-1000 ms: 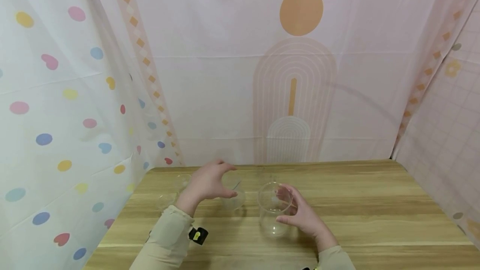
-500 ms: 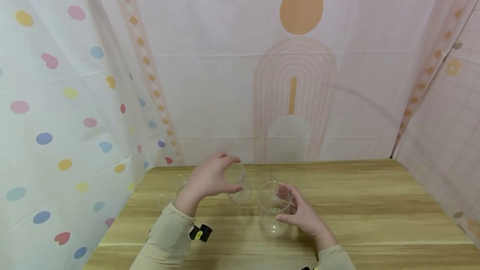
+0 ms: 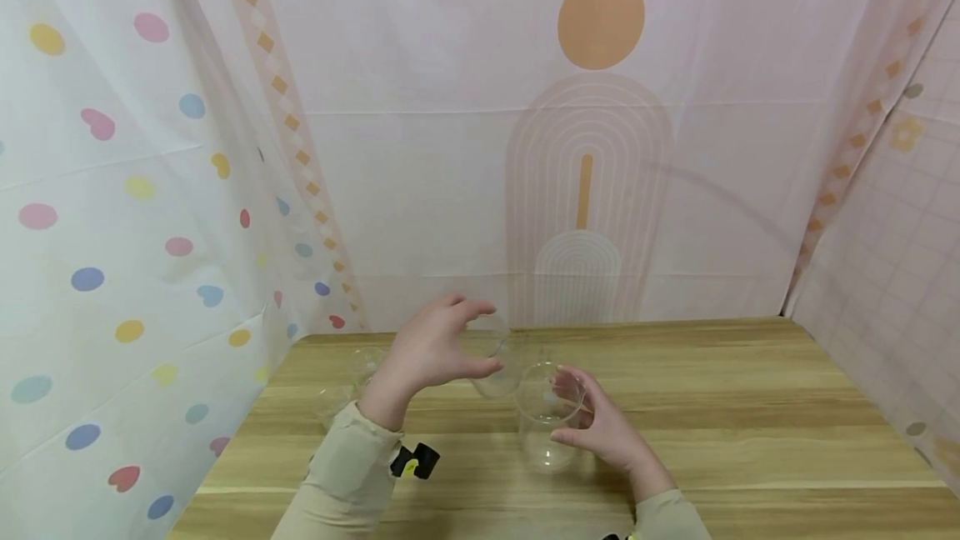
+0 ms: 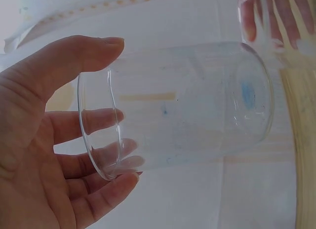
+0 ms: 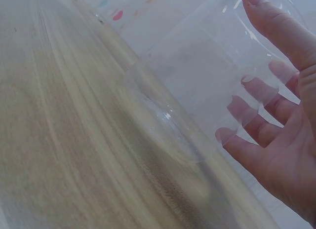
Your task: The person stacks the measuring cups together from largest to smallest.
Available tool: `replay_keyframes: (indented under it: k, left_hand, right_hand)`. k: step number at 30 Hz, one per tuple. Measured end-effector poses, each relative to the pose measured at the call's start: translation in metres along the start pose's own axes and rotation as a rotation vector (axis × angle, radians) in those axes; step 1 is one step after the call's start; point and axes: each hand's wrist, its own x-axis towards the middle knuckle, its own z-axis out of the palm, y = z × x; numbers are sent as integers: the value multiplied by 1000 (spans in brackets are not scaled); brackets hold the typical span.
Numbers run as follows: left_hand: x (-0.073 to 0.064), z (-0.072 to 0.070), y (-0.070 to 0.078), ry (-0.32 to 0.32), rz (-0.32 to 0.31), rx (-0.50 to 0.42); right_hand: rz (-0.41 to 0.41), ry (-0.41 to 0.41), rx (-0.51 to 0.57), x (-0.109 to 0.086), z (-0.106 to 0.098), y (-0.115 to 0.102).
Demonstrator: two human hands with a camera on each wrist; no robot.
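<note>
A clear glass beaker [image 3: 495, 377] is raised above the table, held near its flared rim by my left hand [image 3: 423, 350]. In the left wrist view the thumb and fingers curl round that rim, and a faint blue mark shows on the beaker [image 4: 182, 110] near its base. Just right of it, a second, larger-looking clear beaker [image 3: 546, 444] stands upright on the table. My right hand [image 3: 609, 433] grips its right side, with the fingers partly behind the glass. The right wrist view shows this beaker [image 5: 182, 81] with the fingers around its upper part.
Two more clear glass vessels, one farther back [image 3: 363, 362] and one nearer [image 3: 330, 403], stand left of my left wrist, partly hidden by the arm. The wooden table [image 3: 735, 423] ends at a patterned cloth backdrop [image 3: 427, 190]. Dotted cloth [image 3: 135, 257] hangs at the left.
My left hand has lifted its beaker and carried it right, closer to the other beaker. The right hand and its beaker have stayed in place.
</note>
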Motion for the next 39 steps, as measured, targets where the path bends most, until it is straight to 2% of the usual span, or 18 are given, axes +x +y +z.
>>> replay_keyframes:
  k: [5, 12, 17, 26, 39]
  left_hand:
    - [4, 1, 8, 28, 52, -6]
    - [8, 4, 22, -1, 61, -23]
    - [9, 9, 27, 2, 82, -36]
    - [10, 22, 29, 6, 103, -76]
    - [7, 38, 29, -4, 83, -84]
  right_hand:
    - [-6, -4, -13, 0, 0, 0]
    - [-10, -9, -16, 0, 1, 1]
    - [-2, -11, -26, 0, 2, 1]
    - [34, -36, 3, 1, 2, 2]
    - [56, -33, 4, 1, 2, 3]
